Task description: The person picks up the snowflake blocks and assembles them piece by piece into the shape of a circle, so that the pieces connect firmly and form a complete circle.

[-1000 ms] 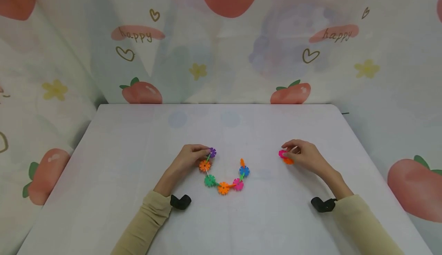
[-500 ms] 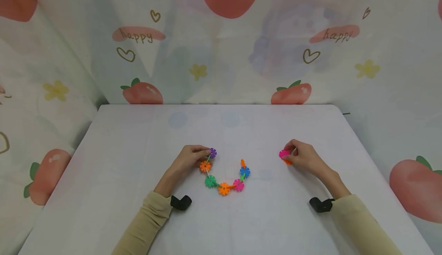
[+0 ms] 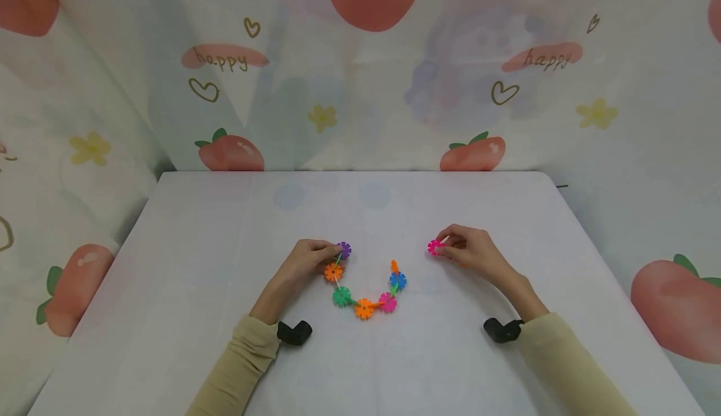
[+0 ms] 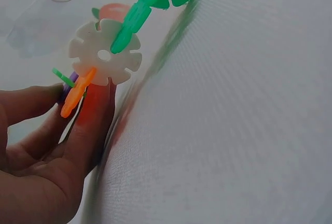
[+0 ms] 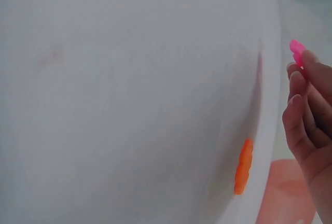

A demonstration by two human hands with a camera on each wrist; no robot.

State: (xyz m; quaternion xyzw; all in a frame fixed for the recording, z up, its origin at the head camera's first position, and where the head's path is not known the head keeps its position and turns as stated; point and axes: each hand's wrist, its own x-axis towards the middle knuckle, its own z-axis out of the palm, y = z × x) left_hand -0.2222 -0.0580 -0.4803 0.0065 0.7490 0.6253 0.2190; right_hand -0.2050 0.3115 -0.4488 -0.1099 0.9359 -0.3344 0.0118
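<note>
A U-shaped chain of notched snowflake discs lies mid-table in the head view. My left hand (image 3: 306, 258) pinches the purple disc (image 3: 345, 251) at its left end. From there it runs through an orange disc (image 3: 333, 272), a green disc (image 3: 342, 296) and others to a blue disc (image 3: 398, 280) and an edge-on orange disc (image 3: 394, 266). The left wrist view also shows a white disc (image 4: 88, 50) linked in. My right hand (image 3: 473, 252) holds a loose pink disc (image 3: 434, 248) between thumb and fingertips, right of the chain.
A single orange disc (image 5: 243, 167) lies on the white tablecloth (image 5: 129, 105) near my right hand, mostly hidden by it in the head view. A printed cloth backdrop (image 3: 372, 91) rises behind the table's far edge. Black wrist mounts (image 3: 295, 333) sit at both sleeves.
My right hand has moved left toward the chain with the pink disc, which it lifted away from the orange disc beside it. The left hand and chain have hardly moved.
</note>
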